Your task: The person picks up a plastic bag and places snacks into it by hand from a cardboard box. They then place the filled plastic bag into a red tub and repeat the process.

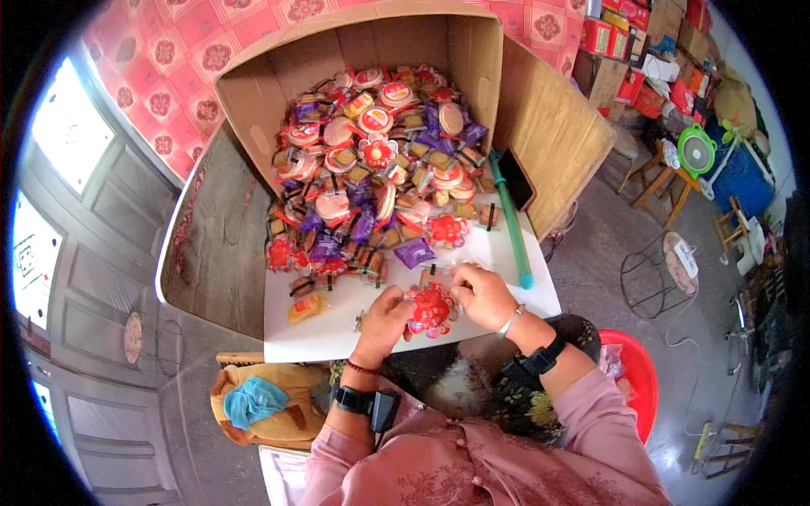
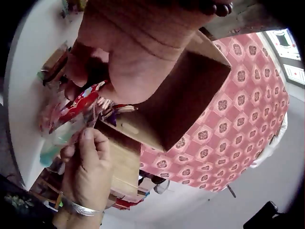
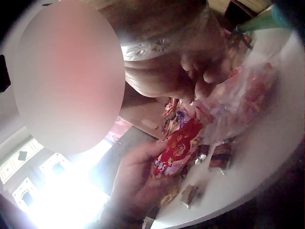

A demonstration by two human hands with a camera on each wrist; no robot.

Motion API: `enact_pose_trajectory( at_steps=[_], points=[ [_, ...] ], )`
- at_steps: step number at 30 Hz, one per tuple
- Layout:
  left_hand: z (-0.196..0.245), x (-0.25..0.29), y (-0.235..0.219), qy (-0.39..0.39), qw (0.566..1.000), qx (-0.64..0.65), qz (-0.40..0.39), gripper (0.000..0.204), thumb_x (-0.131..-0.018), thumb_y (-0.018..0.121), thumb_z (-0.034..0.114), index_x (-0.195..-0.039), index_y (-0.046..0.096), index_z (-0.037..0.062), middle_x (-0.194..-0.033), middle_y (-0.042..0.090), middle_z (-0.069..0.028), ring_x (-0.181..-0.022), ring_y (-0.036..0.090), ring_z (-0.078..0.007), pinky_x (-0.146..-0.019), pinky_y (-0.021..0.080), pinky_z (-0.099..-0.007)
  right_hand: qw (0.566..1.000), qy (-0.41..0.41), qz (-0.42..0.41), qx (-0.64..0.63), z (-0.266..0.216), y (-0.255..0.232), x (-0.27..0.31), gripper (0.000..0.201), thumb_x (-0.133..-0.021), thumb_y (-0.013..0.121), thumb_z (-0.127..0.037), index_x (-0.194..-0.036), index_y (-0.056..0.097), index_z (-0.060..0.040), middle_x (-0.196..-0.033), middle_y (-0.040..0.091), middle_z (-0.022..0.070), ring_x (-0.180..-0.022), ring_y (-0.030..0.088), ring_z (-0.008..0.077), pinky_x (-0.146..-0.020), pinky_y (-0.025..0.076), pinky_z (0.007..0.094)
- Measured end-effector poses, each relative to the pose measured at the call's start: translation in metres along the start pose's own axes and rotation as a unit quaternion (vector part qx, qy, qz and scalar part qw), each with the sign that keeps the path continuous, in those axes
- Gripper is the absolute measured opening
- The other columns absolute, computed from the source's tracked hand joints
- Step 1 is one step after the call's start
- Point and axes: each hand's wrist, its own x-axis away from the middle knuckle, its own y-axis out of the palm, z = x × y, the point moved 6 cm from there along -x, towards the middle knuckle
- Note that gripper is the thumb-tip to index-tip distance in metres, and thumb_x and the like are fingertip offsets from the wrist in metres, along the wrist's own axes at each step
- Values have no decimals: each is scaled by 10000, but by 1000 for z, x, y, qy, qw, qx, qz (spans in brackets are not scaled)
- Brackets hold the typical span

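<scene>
Over the front edge of the white table, my left hand (image 1: pixel 384 325) grips a red flower-shaped packet (image 1: pixel 431 310) with printed gold marks. In the right wrist view it looks like a thick bunch with scalloped edges. My right hand (image 1: pixel 485 297) pinches crinkled clear plastic wrap (image 3: pixel 238 107) beside the packet, its thumb and fingertips close together. In the left wrist view the two hands face each other across the red packet. Small wrapped snacks (image 3: pixel 220 156) lie on the table just below the hands, and a yellow-wrapped piece (image 1: pixel 306 308) lies left of them.
A large cardboard box (image 1: pixel 253 76) lies tipped toward me, spilling a heap of wrapped snacks (image 1: pixel 363 160) onto the white table (image 1: pixel 337 337). A green tube (image 1: pixel 512 228) and a dark phone (image 1: pixel 516 179) lie at the right. A red basin (image 1: pixel 643 379) stands on the floor by my right side.
</scene>
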Motion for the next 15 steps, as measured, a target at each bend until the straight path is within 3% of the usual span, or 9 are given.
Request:
enact_pose_trajectory(
  at_steps=[4,6,9,13,15],
  points=[
    [-6,-4,9,-6,999,39,-7,79,-914,541,117,-872,512,57,-745,584,-42,-612,577,-132,-493,465,-278,999,21,-43,1,1,5,1,86,-825,619,-101,-855,578,-31,-778,629,180,-767,624,382,-665,487,436],
    [-15,-7,12,-5,986,167,28,82,-913,543,128,-918,519,50,-858,620,-73,-711,613,-168,-603,522,-313,999,18,-50,3,5,11,2,86,-824,621,-102,-855,582,-32,-779,629,179,-770,623,379,-670,486,433],
    [-30,-11,24,-24,966,251,47,103,-917,545,129,-961,522,40,-971,629,-96,-819,639,-201,-700,552,-340,998,7,-55,5,2,14,3,83,-817,626,-100,-846,585,-34,-775,628,176,-767,621,372,-676,485,428],
    [-39,-8,32,-30,967,245,64,116,-922,543,126,-986,522,32,-1008,623,-89,-858,653,-204,-725,561,-317,998,21,-54,16,6,18,3,68,-805,618,-86,-824,582,-33,-778,631,174,-754,615,367,-676,484,432],
    [-37,-6,34,-35,976,201,76,95,-927,551,120,-965,537,35,-965,637,-75,-811,656,-177,-670,557,-286,998,18,-58,7,3,17,3,61,-806,612,-84,-821,580,-34,-781,633,173,-758,617,366,-675,483,434]
  ],
)
